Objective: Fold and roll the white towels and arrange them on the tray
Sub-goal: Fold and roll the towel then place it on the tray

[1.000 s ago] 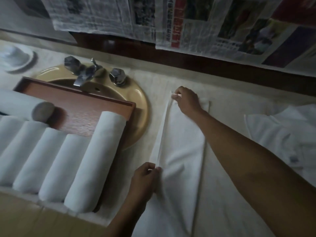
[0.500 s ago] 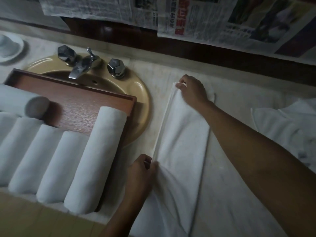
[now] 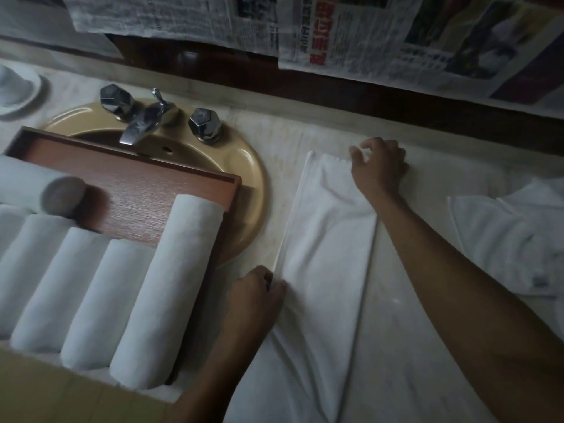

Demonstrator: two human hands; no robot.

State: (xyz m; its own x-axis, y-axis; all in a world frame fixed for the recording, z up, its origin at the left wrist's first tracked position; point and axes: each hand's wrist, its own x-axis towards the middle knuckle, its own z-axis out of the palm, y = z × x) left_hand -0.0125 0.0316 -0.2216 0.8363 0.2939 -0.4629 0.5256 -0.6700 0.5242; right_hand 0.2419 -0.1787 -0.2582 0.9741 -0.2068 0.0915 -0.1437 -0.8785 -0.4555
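Bare forearms, no sleeves; left hand, right hand

1. The light is dim and cool, and the far edge of the room falls into shadow.
2. A pale, faintly veined surface runs the whole width of the view.
3. A tan oval sink is set into it, far-left of the left hand.
4. A chrome faucet with two faceted knobs stands at the sink's back rim.
5. A dark wooden band runs along the wall beyond the right hand.
6. Sheets of newspaper hang over the wall above that band.
7. A white dish sits at the far-left edge, holding something too blurred to tell.
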